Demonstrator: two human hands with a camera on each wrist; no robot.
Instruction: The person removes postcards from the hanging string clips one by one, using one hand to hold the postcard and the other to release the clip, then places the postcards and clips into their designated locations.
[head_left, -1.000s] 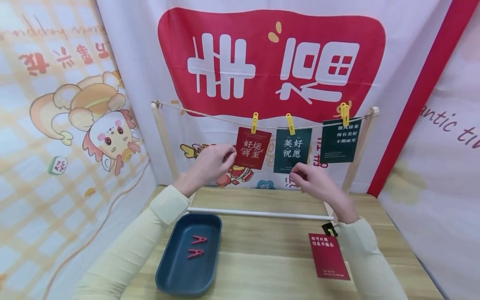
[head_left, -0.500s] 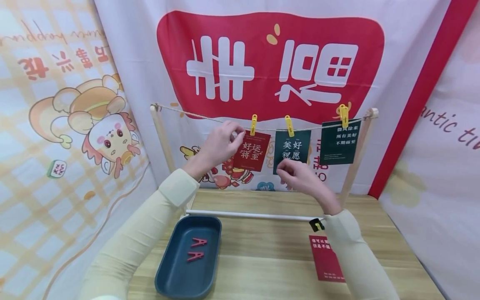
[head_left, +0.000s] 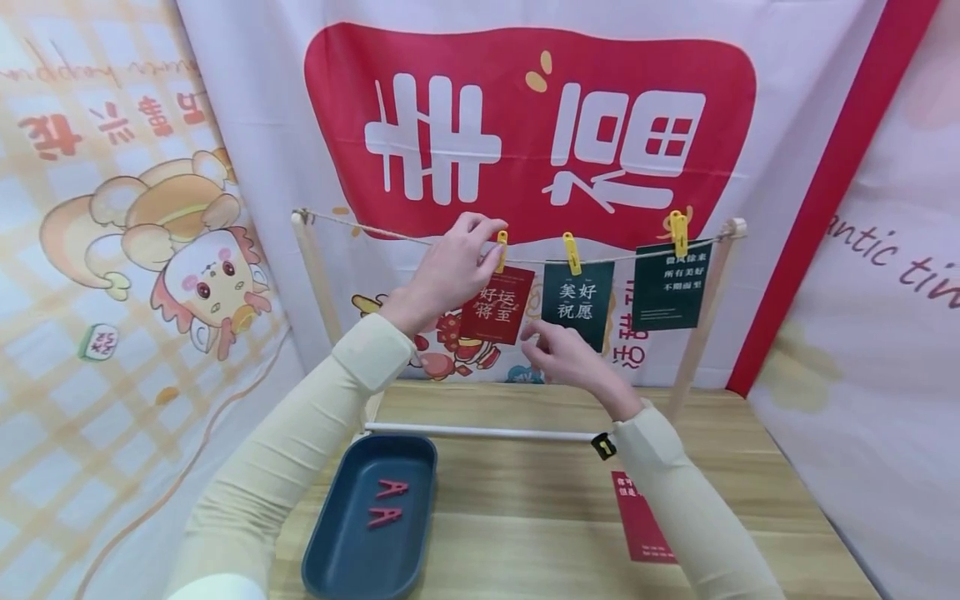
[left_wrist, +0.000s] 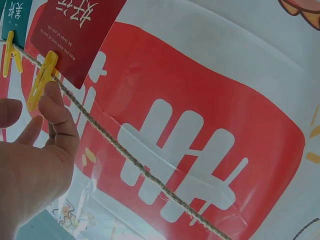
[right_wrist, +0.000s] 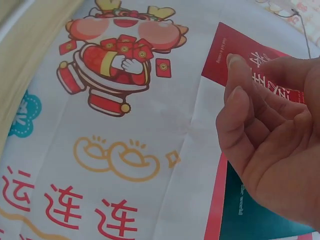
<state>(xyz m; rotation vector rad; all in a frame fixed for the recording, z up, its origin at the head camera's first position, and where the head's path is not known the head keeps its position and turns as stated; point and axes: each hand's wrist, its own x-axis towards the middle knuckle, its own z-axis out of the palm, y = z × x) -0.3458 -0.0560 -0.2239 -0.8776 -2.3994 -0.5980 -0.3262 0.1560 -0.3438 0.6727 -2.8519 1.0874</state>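
In the head view my left hand (head_left: 457, 267) is up at the cord, thumb and forefinger about the yellow clothespin (head_left: 502, 250) on the red card (head_left: 497, 304). The left wrist view has the fingertips beside that clothespin (left_wrist: 42, 80), the thumb apart from it. My right hand (head_left: 566, 358) is just below and right of the red card, before the dark green card (head_left: 577, 304). Its fingers are loosely bent with nothing between them, as the right wrist view of the right hand (right_wrist: 272, 130) shows; whether they touch a card I cannot tell.
The cord (head_left: 367, 227) runs between two wooden posts (head_left: 318, 283). Another green card (head_left: 670, 287) hangs at right by yellow clothespins. A blue tray (head_left: 318, 533) with two red clothespins (head_left: 386, 517) stands front left. A red card (head_left: 641, 525) lies on the table, partly behind the right sleeve.
My left hand has risen from beside the red card to the clothespin above it. My right hand has shifted left from the green card toward the red one's lower corner.
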